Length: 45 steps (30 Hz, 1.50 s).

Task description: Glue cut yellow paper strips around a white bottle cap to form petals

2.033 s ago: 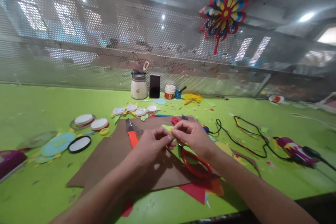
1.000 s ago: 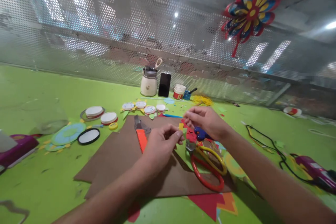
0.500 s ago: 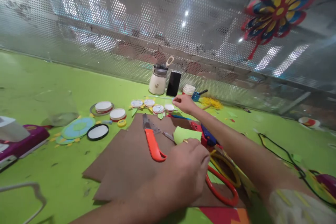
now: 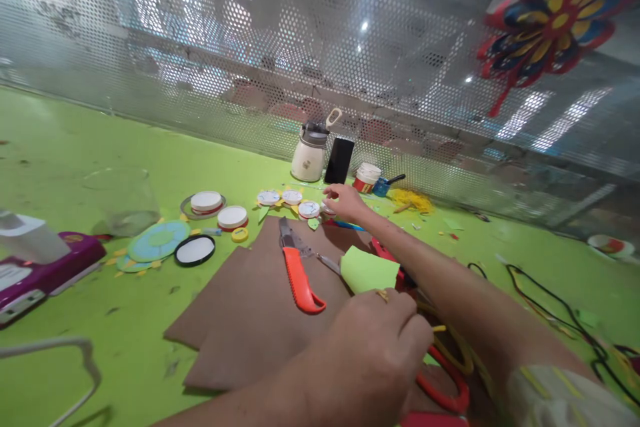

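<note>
My left hand (image 4: 377,353) is closed at the lower edge of a light green piece of paper (image 4: 370,269), held above the brown cardboard sheets (image 4: 250,307). Its fingertips are partly hidden. My right hand (image 4: 347,204) reaches across to a small white round lid (image 4: 328,209), its curled fingers on the lid and covering part of it. Beside that lid lie several similar lids, one a white lid with drawn lines (image 4: 309,209). An orange box cutter (image 4: 300,280) rests on the cardboard. Orange scissor handles (image 4: 450,387) show to the right of my left hand.
A white bottle (image 4: 307,159), a dark phone (image 4: 340,160) and a white-and-red jar (image 4: 367,177) stand at the back. On the left are a clear container (image 4: 125,203), a blue-green paper disc (image 4: 159,242) and a purple power strip (image 4: 55,273). Black cable (image 4: 545,300) lies right.
My right hand has come down and slightly left onto the small white lid. The green paper has shifted a little with my left hand, and the view has turned slightly left.
</note>
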Each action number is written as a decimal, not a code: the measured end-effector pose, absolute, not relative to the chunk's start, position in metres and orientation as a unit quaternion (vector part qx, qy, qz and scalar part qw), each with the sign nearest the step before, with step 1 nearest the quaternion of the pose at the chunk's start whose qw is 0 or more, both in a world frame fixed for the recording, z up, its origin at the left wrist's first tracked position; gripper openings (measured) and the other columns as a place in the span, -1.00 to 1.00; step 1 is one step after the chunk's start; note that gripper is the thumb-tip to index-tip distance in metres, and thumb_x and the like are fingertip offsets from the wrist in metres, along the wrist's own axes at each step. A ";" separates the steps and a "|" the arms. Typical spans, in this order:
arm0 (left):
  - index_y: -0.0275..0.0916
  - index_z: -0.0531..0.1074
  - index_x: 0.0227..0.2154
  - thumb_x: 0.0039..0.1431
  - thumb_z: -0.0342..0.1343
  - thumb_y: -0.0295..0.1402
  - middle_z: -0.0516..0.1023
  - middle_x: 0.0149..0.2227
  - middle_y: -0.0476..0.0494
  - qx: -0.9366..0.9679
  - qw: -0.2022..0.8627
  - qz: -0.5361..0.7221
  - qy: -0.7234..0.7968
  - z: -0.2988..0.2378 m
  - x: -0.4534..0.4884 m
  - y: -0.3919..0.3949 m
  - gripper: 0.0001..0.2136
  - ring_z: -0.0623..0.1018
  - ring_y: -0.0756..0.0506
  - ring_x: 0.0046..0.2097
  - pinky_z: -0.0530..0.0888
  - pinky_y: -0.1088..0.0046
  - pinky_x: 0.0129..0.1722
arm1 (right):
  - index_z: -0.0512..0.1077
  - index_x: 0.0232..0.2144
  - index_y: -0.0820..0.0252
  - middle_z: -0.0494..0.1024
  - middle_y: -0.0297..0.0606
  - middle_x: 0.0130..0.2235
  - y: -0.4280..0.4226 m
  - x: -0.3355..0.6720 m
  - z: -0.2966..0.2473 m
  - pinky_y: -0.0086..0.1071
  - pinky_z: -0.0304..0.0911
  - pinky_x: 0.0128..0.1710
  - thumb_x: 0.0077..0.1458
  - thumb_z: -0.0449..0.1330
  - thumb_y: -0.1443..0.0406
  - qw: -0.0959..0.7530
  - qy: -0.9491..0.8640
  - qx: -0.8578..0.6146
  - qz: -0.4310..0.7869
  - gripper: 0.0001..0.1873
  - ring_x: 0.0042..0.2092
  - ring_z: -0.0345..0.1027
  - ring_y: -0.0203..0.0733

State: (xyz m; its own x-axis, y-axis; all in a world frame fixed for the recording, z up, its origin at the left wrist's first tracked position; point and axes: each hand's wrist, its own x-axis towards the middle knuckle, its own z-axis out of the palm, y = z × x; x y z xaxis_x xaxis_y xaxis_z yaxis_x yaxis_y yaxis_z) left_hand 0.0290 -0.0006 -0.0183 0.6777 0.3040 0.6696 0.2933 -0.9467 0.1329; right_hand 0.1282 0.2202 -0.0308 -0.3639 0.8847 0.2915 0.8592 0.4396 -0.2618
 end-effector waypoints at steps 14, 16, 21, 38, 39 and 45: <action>-0.31 0.33 -0.41 0.13 -0.02 -0.52 0.33 -0.43 -0.07 0.930 0.000 0.338 0.141 -0.017 0.029 -0.002 -0.94 0.29 -0.04 -0.42 0.20 0.38 -0.51 | 0.43 -0.14 0.27 0.53 -0.25 -0.21 0.219 0.126 -0.040 -0.15 0.30 -0.08 0.18 0.17 0.24 0.207 -0.830 -0.517 0.029 -0.76 -0.16 0.42 -0.16; -0.30 0.32 -0.41 0.14 -0.01 -0.51 0.33 -0.44 -0.06 0.933 0.000 0.332 0.137 -0.018 0.029 -0.002 -0.95 0.29 -0.04 -0.43 0.20 0.38 -0.52 | 0.43 -0.11 0.27 0.55 -0.24 -0.22 0.219 0.127 -0.040 -0.17 0.27 -0.07 0.14 0.19 0.29 0.209 -0.830 -0.517 0.029 -0.74 -0.15 0.41 -0.15; -0.31 0.33 -0.41 0.13 -0.01 -0.52 0.35 -0.43 -0.07 0.932 0.003 0.339 0.130 -0.018 0.030 -0.002 -0.94 0.29 -0.04 -0.43 0.22 0.39 -0.51 | 0.43 -0.03 0.29 0.56 -0.16 -0.15 0.217 0.126 -0.036 -0.24 0.18 -0.01 0.05 0.18 0.35 0.203 -0.832 -0.515 0.028 -0.62 -0.10 0.36 -0.11; -0.29 0.31 -0.39 0.16 -0.03 -0.51 0.37 -0.40 -0.08 0.937 0.014 0.312 0.155 -0.020 0.030 -0.003 -0.94 0.34 -0.05 -0.40 0.25 0.36 -0.49 | 0.32 0.12 0.16 0.52 -0.14 -0.05 0.219 0.104 -0.039 -0.21 0.21 -0.06 -0.03 0.27 0.12 0.137 -0.864 -0.481 0.056 -0.35 -0.01 0.32 0.03; -0.29 0.32 -0.39 0.16 -0.03 -0.51 0.37 -0.40 -0.08 0.937 0.015 0.314 0.154 -0.020 0.030 -0.002 -0.94 0.34 -0.05 -0.40 0.25 0.36 -0.49 | 0.32 0.12 0.17 0.53 -0.16 -0.07 0.220 0.105 -0.039 -0.25 0.22 -0.07 -0.02 0.27 0.14 0.142 -0.867 -0.475 0.060 -0.36 -0.04 0.35 -0.02; -0.29 0.32 -0.38 0.14 -0.02 -0.50 0.39 -0.40 -0.10 0.934 0.021 0.321 0.156 -0.019 0.029 0.000 -0.96 0.35 -0.06 -0.40 0.24 0.37 -0.53 | 0.35 0.09 0.25 0.56 -0.16 -0.13 0.218 0.113 -0.038 -0.35 0.26 -0.14 -0.01 0.27 0.18 0.174 -0.872 -0.452 0.078 -0.40 -0.14 0.42 -0.13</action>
State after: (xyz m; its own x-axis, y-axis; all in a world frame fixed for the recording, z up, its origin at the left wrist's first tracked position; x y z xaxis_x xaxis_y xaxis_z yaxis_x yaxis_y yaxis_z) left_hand 0.0289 0.0002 -0.0190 0.7456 0.3050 0.5925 0.2781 -0.9504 0.1392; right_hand 0.1133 0.2185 -0.0376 -0.5313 0.8144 0.2333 0.7598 0.5799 -0.2939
